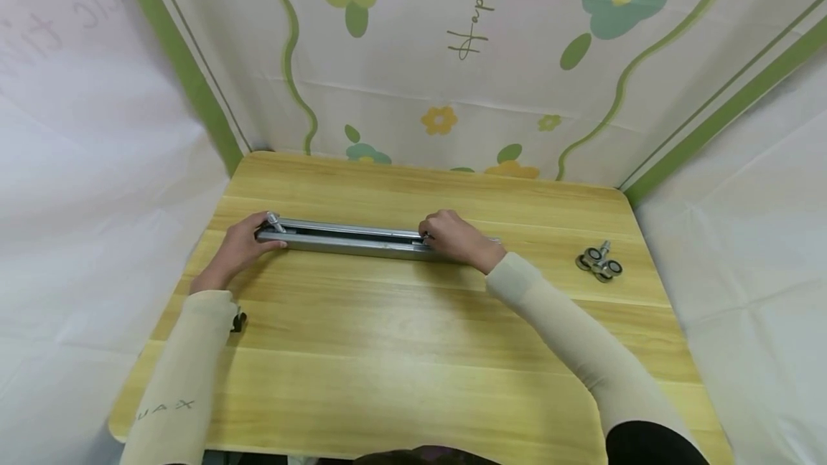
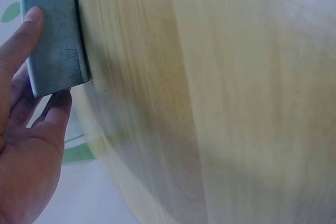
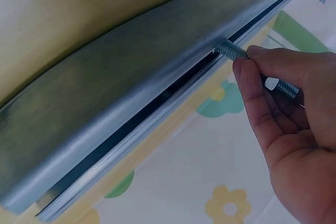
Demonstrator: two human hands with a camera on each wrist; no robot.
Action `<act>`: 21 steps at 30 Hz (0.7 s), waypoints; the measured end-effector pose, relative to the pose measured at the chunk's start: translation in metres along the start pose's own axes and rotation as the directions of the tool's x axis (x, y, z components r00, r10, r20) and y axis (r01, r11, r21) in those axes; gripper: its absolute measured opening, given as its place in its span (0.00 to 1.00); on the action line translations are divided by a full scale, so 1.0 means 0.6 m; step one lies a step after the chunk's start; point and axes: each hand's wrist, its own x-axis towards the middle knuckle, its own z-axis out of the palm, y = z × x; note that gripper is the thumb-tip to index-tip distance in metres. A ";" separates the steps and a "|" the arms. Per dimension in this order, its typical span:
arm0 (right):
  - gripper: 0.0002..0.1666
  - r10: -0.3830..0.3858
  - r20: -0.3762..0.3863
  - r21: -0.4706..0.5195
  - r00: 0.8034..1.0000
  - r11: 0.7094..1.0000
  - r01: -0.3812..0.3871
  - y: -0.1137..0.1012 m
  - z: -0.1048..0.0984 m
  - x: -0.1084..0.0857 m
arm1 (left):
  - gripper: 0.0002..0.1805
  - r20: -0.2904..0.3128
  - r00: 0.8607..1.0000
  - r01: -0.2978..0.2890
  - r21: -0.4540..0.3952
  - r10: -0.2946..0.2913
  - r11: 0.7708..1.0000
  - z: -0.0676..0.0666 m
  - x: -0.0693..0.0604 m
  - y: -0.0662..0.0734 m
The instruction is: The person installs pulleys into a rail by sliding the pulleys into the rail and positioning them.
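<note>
Where we face the room's hanging cloth (image 1: 400,81): white, printed with flowers and wavy green lines, just beyond the table's far edge.
Table (image 1: 388,364): pale wood grain; broad room runs from the metalwork toward our near edge, less toward the far one.
Rail (image 1: 352,245): slotted metal channel on the far half, slot up, long axis left to right, roughly along the far edge; its left end sits nearer a side edge.
Left hand (image 1: 240,246): gripping the rail's left end.
Right hand (image 1: 459,237): thumb and finger narrowed on a threaded bolt (image 3: 232,50) at the slot; its depth we cannot see.
Wheeled trolley (image 1: 599,264): well right of the rail, stem pointing away from us.
Left-end bolt (image 1: 276,223): rising tilted just beside our left hand.
</note>
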 end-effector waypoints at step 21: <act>0.10 -0.038 0.018 0.000 0.999 0.999 0.038 -0.046 0.024 0.074 | 0.36 -0.016 1.000 -0.008 -0.008 0.008 1.000 0.002 -0.001 -0.002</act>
